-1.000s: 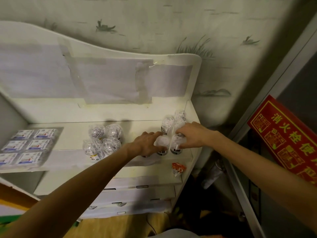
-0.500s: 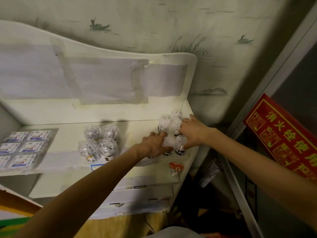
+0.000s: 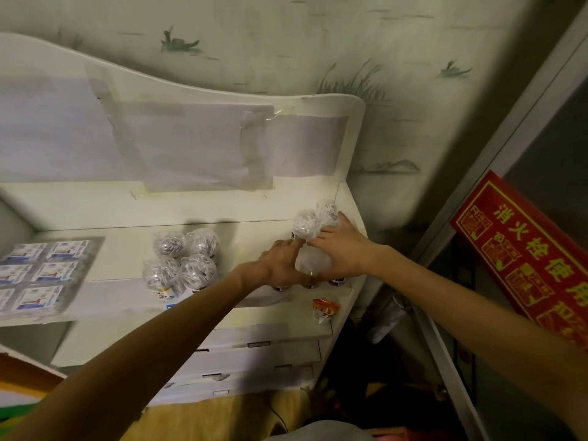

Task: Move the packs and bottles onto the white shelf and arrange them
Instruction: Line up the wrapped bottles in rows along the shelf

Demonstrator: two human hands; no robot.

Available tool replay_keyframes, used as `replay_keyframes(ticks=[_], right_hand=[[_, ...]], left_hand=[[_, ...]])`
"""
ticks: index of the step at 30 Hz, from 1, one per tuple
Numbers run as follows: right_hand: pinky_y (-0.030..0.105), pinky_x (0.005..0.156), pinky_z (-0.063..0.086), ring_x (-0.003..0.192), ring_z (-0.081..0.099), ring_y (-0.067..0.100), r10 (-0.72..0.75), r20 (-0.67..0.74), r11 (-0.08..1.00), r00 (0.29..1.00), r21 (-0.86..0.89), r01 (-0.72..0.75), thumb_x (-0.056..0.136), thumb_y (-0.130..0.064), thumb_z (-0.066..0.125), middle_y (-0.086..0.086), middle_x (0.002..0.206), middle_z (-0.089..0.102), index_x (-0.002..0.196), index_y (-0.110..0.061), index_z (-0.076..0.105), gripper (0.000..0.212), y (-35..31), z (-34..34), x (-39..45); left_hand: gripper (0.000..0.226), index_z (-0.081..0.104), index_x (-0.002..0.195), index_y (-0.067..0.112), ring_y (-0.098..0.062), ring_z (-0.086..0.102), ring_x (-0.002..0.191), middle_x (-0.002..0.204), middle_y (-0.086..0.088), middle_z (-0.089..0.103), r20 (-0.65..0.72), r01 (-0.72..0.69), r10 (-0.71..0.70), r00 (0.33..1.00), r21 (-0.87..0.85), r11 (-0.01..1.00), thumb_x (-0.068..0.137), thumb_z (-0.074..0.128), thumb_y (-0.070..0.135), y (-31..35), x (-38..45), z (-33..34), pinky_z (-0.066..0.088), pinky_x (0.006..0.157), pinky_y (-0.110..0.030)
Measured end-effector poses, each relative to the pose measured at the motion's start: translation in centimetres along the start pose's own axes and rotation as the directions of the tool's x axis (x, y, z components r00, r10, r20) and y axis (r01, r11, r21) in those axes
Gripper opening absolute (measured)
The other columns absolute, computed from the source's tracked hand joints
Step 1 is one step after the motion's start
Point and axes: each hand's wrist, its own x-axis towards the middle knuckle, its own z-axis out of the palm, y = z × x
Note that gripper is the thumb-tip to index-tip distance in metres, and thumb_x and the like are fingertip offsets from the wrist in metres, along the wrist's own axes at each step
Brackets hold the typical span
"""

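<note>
Shelf (image 3: 121, 262), white, carries three lots: flat packs (image 3: 35, 275) far left, one wrapped bottle cluster (image 3: 181, 262) mid-shelf, second bottle pack (image 3: 313, 246) at right end, bottles upright. Left hand (image 3: 280, 262) presses its near-left side, fingers fairly straight; right hand (image 3: 342, 249) cups its right flank, closer to shelf edge.

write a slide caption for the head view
Both hands, left hand and right hand, steady wrapped bottles on the white shelf.
</note>
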Motion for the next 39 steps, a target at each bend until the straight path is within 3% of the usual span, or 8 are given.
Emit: replay_keyframes(ticks=[5,8,11,39], right_hand=[[0.046,0.119,0.017,0.125,0.051,0.02,0.03,0.044,0.994,0.999,0.103,-0.034,0.079,-0.068,0.059,-0.005,0.127,0.062,0.134,-0.029,0.053,0.068,0.4,1.2,0.8],[0.039,0.108,0.036,0.118,0.055,0.02,0.046,0.058,0.987,0.997,0.15,-0.054,0.077,-0.064,0.065,-0.005,0.126,0.063,0.137,-0.028,0.051,0.071,0.3,1.0,0.8],[0.033,0.092,0.047,0.115,0.057,0.019,0.067,0.078,0.977,0.995,0.195,-0.081,0.079,-0.054,0.071,-0.003,0.131,0.06,0.141,-0.027,0.048,0.071,0.1,0.7,0.7],[0.037,0.099,0.048,0.123,0.053,0.02,0.081,0.087,0.949,0.993,0.297,-0.104,0.082,-0.041,0.074,-0.002,0.141,0.054,0.145,-0.026,0.043,0.072,0.1,1.2,0.8]], left_hand=[[0.1,0.035,0.149,0.023,-0.028,0.048,0.127,0.141,-0.005,0.05,-0.071,0.051,-0.05,0.996,0.012,0.999,0.067,0.082,0.058,-1.4,-0.8,-1.1,0.044,0.104,-0.043],[0.088,0.04,0.147,0.02,-0.025,0.053,0.122,0.139,-0.005,0.054,0.002,0.079,-0.079,0.997,0.012,0.997,0.073,0.084,0.039,-2.2,-1.2,-1.3,0.046,0.099,-0.035],[0.079,0.046,0.143,0.019,-0.025,0.057,0.118,0.136,-0.005,0.058,-0.024,0.07,-0.07,0.997,-0.011,0.997,0.075,0.084,0.033,-2.1,-1.5,-0.7,0.048,0.097,-0.035],[0.074,0.047,0.141,0.022,-0.026,0.058,0.117,0.134,-0.004,0.06,-0.082,0.054,-0.06,0.995,-0.078,0.996,0.077,0.082,0.033,-2.0,-1.7,0.2,0.049,0.097,-0.037]])
